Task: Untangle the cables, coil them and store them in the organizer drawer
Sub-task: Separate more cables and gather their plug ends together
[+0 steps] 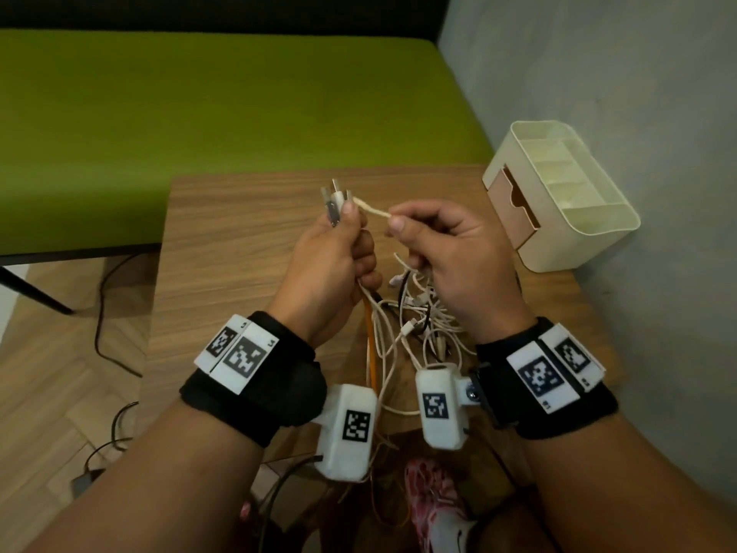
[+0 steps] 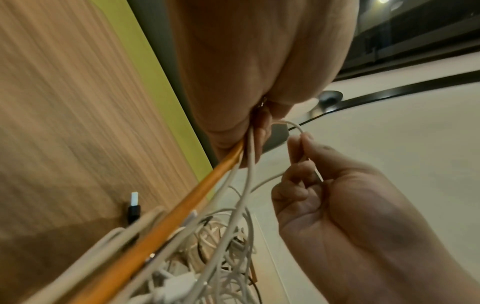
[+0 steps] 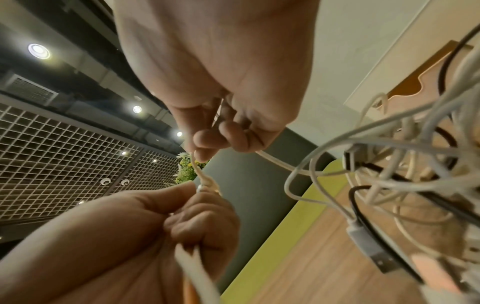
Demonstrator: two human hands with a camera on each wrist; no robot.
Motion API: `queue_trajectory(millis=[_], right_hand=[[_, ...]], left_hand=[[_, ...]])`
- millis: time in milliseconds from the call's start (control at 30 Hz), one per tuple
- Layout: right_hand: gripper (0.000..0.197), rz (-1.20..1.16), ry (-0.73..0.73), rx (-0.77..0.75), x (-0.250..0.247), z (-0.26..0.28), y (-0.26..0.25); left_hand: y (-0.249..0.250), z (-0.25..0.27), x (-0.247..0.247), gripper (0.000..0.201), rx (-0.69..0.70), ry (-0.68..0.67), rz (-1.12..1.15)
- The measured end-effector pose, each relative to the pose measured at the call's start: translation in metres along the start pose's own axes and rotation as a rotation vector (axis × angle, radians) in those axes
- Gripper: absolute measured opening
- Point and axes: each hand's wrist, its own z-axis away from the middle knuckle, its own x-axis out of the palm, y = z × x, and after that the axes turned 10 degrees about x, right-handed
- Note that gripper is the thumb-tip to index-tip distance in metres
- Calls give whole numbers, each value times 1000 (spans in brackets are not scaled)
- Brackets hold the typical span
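My left hand grips a bunch of cable plugs upright above the wooden table; white cords and an orange cable hang from its fist. My right hand pinches a cream cable between thumb and forefinger, just right of the left thumb. In the right wrist view the same cream cable runs between both hands. Below the hands lies a tangle of white and black cables. The cream organizer stands at the right, its tan drawer facing left.
A green bench cushion runs behind the table. A grey wall borders the organizer on the right. Black cords trail on the floor at the left. A black USB plug lies on the tabletop.
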Motion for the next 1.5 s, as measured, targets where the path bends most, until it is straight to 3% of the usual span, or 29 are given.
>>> queue_trajectory(millis=[67,200,333,467,567,667,767,967,1033,1133,1233,1367,1500], right_hand=[[9,32,-53,27,-3,4,3],[14,-7,-163,24,-5,6,11],[15,31,-209,-58,-4,8,12],[8,116,-168,-34,-6,7,13],[12,359,-180,49,-12,2,19],[18,587,-207,90,-17,-4,27],[20,693,-125,118,-21,-14,34],[19,843,1,-67,-24,-27,41],[16,825,67,-188,-27,-25,39],[12,749,121,-345,-28,-22,30],[12,733,108,-443,-22,-16,22],[12,750,86,-475,-17,-14,22],[2,717,83,-492,-21,-13,23]], left_hand=[[1,-1,0,24,23,-18,34],[-5,-1,-3,25,88,-103,-114],[-2,0,-7,24,127,-190,-142],[-1,1,-5,28,178,-108,-133],[1,1,-6,24,313,-6,-258],[7,2,-4,24,321,-29,-41],[17,5,-1,30,313,-101,94],[33,7,-10,37,314,-41,176],[36,6,-15,35,328,3,71],[29,6,-19,32,325,44,-274],[16,10,-8,29,305,8,-591],[9,11,6,19,256,-119,-767],[12,7,-2,39,218,-158,-967]])
